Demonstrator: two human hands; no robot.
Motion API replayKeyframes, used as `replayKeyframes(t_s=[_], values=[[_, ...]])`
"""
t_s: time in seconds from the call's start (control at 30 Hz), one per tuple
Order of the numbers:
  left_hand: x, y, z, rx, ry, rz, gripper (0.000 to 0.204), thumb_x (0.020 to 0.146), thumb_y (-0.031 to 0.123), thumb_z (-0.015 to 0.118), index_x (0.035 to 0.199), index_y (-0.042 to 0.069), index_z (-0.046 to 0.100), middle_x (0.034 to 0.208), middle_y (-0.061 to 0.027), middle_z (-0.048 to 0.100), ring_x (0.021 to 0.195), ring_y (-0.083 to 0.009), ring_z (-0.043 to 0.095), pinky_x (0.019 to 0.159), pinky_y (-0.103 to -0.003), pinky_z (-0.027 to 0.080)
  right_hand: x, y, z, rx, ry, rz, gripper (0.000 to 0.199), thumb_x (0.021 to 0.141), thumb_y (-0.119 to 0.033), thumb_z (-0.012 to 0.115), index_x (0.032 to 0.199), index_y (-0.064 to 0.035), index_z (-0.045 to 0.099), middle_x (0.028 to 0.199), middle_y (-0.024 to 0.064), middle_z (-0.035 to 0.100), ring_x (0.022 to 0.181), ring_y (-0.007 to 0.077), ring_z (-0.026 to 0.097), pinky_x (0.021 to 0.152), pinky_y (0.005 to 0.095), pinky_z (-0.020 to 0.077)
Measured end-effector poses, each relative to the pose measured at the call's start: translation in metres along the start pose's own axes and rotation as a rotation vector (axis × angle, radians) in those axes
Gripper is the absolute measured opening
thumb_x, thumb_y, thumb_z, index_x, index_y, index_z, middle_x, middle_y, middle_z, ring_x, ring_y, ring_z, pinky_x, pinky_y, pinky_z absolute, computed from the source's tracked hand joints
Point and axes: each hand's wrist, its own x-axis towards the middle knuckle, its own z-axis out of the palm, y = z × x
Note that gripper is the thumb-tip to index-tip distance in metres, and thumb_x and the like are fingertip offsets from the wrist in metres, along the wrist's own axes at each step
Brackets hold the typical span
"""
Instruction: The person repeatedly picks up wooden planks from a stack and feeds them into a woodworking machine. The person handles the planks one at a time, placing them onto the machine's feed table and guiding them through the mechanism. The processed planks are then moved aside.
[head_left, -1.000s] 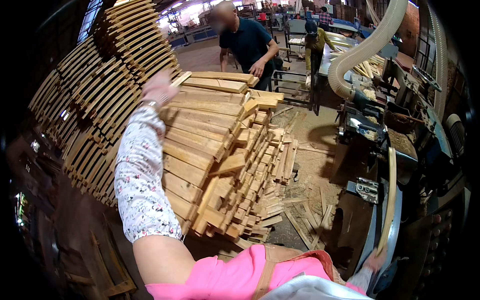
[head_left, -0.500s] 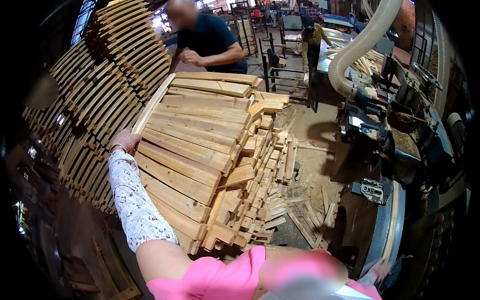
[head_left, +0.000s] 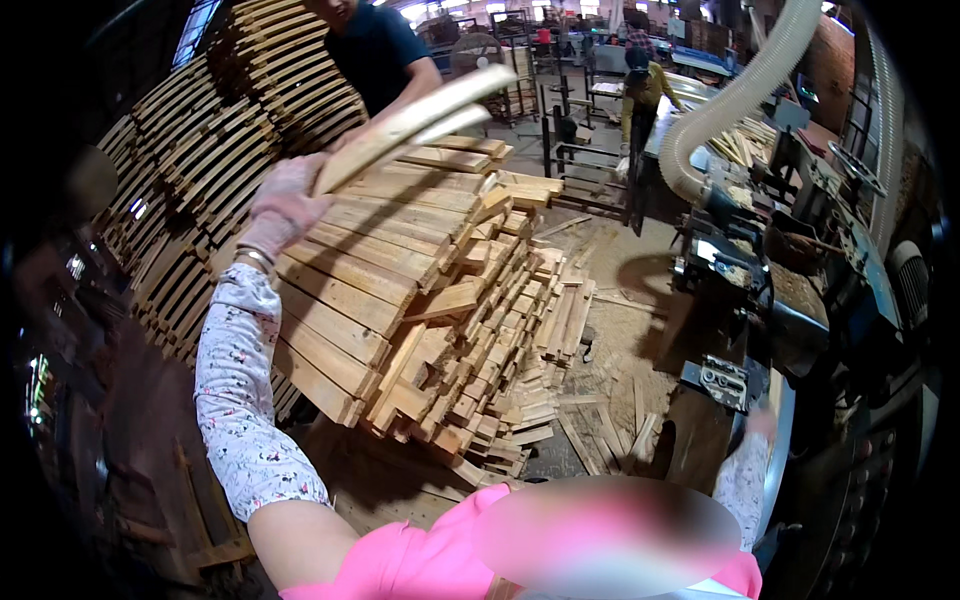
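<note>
Left hand (head_left: 283,205) — gloved in a pale glove, raised at the end of a white flower-print sleeve (head_left: 238,400); fingers closed around the near end of a pale wooden slat (head_left: 415,118).

Wooden slat — long, light, slightly curved; held up at a slant above the stack, its far end pointing up and to the right, blurred. There may be a second slat lying against it; the blur makes it hard to tell.

Stack of planks (head_left: 400,290) — rough-sawn boards piled in sloping layers just beside and below the left hand; ends uneven, shorter offcuts spilling down its right side onto the floor (head_left: 620,340), which is dusted with sawdust.

Slatted racks (head_left: 190,170) — curved rows of slats standing behind the stack, on the left.

Right hand (head_left: 762,425) — low at the right, only a sliver of it and its patterned sleeve showing beside the curved edge of a machine table (head_left: 775,470); I cannot tell whether its fingers are together or apart.

Machine (head_left: 770,270) — dark, heavy, at the right, with a pale ribbed extraction hose (head_left: 740,95) arching up from it.

Other people — one in a dark shirt (head_left: 380,50) just behind the stack; another in a yellow top (head_left: 645,90) further back, among metal frames.
</note>
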Motion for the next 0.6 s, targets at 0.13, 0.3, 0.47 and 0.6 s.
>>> replayKeyframes(t_s=[0.13, 0.3, 0.47, 0.6], values=[[0.018, 0.136, -0.024, 0.246, -0.187, 0.445, 0.066, 0.078, 0.027, 0.083, 0.138, 0.015, 0.057, 0.113, -0.0124, 0.067, 0.106, -0.0347, 0.064, 0.094, -0.047, 0.053, -0.083, -0.256, -0.059, 0.433, 0.095, -0.813, 0.079, 0.075, -0.023, 0.089, 0.145, -0.0017, 0.06, 0.137, 0.0188, 0.068, 0.127, 0.0319, 0.064, 0.111, 0.0401, 0.0479], [0.021, 0.345, 0.022, 0.058, -0.102, 1.122, 0.065, 0.083, 0.031, 0.081, 0.141, 0.013, 0.057, 0.115, -0.0092, 0.069, 0.109, -0.0298, 0.067, 0.095, -0.045, 0.054, -0.15, -0.264, -0.12, 0.164, 0.124, -1.099, 0.095, 0.074, -0.051, 0.086, 0.155, -0.021, 0.047, 0.153, 0.0161, 0.049, 0.135, 0.0409, 0.049, 0.109, 0.0537, 0.0439], [-0.015, 0.484, 0.034, -0.043, -0.21, 1.491, 0.072, 0.086, 0.041, 0.078, 0.148, 0.014, 0.052, 0.119, -0.0089, 0.068, 0.12, -0.0296, 0.063, 0.109, -0.046, 0.044, -0.214, -0.127, -0.112, 0.237, 0.112, -0.798, 0.06, 0.075, -0.016, 0.078, 0.133, -0.0137, 0.063, 0.124, 0.0121, 0.066, 0.11, 0.0364, 0.062, 0.093, 0.0482, 0.0511], [-0.007, 0.517, 0.032, -0.169, -0.131, 1.479, 0.077, 0.09, 0.043, 0.074, 0.156, 0.017, 0.044, 0.145, -0.0106, 0.055, 0.141, -0.0277, 0.05, 0.126, -0.05, 0.028, -0.308, -0.034, -0.172, 0.084, -0.097, -0.228, 0.055, 0.078, -0.01, 0.074, 0.132, -0.0036, 0.063, 0.123, 0.0235, 0.068, 0.116, 0.0447, 0.062, 0.101, 0.0508, 0.05]])
